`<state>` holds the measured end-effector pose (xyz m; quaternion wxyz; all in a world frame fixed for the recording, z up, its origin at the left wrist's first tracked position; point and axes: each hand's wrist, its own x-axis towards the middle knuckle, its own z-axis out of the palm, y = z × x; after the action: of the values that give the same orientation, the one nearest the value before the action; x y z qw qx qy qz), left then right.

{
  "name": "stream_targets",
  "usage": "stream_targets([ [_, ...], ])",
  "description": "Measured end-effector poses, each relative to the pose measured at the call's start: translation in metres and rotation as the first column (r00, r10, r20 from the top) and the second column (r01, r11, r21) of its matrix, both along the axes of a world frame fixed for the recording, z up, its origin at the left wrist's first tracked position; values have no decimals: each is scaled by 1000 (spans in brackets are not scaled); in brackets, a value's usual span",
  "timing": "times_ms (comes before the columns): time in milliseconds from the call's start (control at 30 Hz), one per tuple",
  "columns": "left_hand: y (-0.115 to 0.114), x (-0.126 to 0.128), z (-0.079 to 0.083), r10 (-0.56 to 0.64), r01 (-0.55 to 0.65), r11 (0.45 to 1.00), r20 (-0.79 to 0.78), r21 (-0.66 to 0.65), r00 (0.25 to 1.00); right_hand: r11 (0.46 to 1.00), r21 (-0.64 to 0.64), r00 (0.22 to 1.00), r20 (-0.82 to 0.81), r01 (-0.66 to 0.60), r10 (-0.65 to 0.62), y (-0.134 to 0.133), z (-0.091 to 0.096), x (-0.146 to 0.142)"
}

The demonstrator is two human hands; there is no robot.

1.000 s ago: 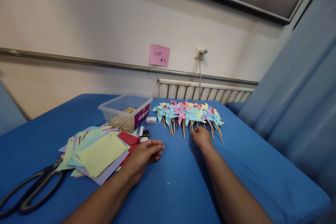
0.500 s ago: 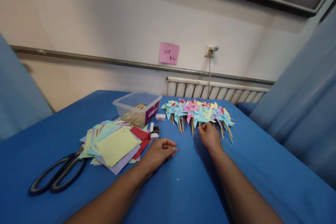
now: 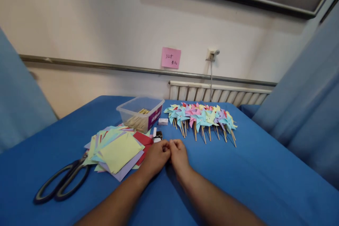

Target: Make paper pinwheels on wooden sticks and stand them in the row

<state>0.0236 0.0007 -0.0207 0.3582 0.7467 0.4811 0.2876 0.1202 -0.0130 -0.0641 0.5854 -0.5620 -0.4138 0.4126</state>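
Pinwheels (image 3: 200, 117) in pale blue, pink, yellow, lilac and red are clustered on the blue tabletop (image 3: 238, 180), far and to the right of our hands, with their wooden sticks pointing to the near side. Our left hand (image 3: 156, 155) and right hand (image 3: 180, 154) meet at the fingertips near the middle, fingers curled in; we cannot tell whether anything small is pinched between them.

Just beyond our left hand we see a small open box (image 3: 158, 135) with dark contents, and farther off a small white box (image 3: 163, 122). To the left of that stands a clear plastic tub (image 3: 155, 116) with a purple label, holding wooden sticks (image 3: 137, 122). On its near side, left of our left hand, coloured paper sheets (image 3: 120, 152) spread in a loose pile, a yellow one uppermost and red showing at the right. Scissors (image 3: 66, 180) lie at the near left, their blades partly under the paper.

On the far side we have a white radiator (image 3: 219, 94), a metal rail (image 3: 119, 69) and a pink note (image 3: 171, 58) on the wall.
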Motion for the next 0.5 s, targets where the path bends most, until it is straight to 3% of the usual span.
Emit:
stream_targets([
  [33, 1, -1, 1, 20, -20, 1000, -7, -1, 1000, 999, 15, 999, 25, 45, -45, 2, 1, 0],
  [100, 1, -1, 4, 19, -19, 1000, -6, -13, 1000, 1000, 21, 997, 76, 9, -10, 5, 3, 2],
  [300, -1, -1, 4, -65, 68, 990, 31, -122, 997, 970, -47, 970, 41, -239, 241, 7, 7, 19],
  [500, -2, -6, 8, -70, 71, 996, 12, -47, 997, 935, -58, 936, 33, -349, 351, 4, 12, 28],
])
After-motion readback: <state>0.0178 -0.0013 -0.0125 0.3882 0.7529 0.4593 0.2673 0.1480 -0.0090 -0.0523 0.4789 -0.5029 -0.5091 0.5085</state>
